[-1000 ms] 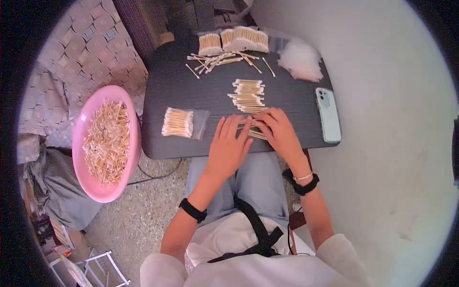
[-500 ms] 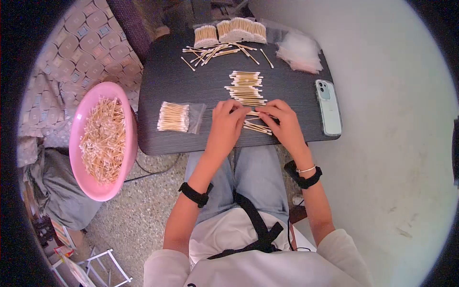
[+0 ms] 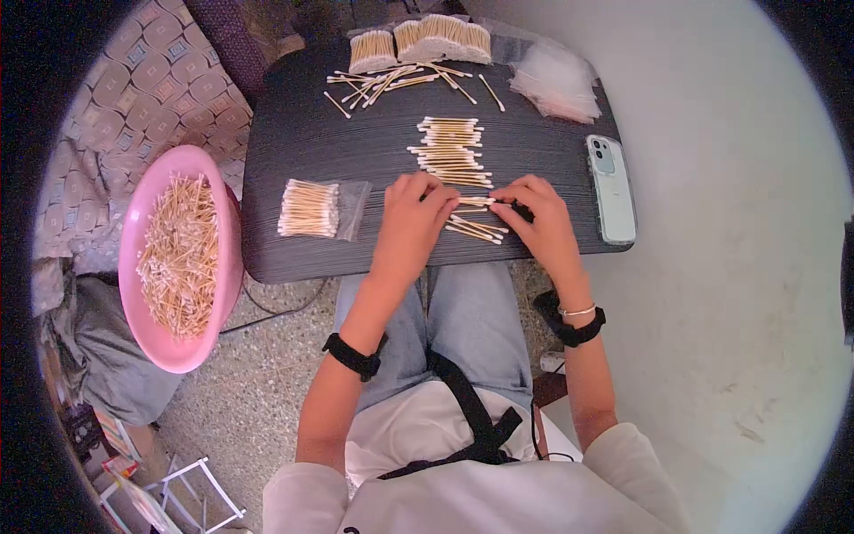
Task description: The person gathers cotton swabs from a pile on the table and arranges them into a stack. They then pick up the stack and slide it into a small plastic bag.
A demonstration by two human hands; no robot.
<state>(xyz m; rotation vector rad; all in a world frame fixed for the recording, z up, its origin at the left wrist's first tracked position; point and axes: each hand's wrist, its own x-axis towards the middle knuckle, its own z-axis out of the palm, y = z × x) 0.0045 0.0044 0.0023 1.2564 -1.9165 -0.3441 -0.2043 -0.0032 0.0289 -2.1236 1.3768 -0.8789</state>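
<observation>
- A few cotton swabs (image 3: 476,202) lie between both hands, held at their ends.
- Left hand (image 3: 412,222) pinches one end; right hand (image 3: 541,218) pinches the other.
- Beyond the fingers: a stacked swab row (image 3: 449,151).
- Left of the left hand: bagged swabs (image 3: 311,208).

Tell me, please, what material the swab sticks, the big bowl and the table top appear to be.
Swab sticks: probably wood or bamboo, tan and matt, with white tips that look like cotton. Pink bowl: likely plastic, with a smooth, uniform, slightly glossy rim. Table top: dark wood-grain finish with fine streaks; whether laminate or real wood cannot be told.
</observation>
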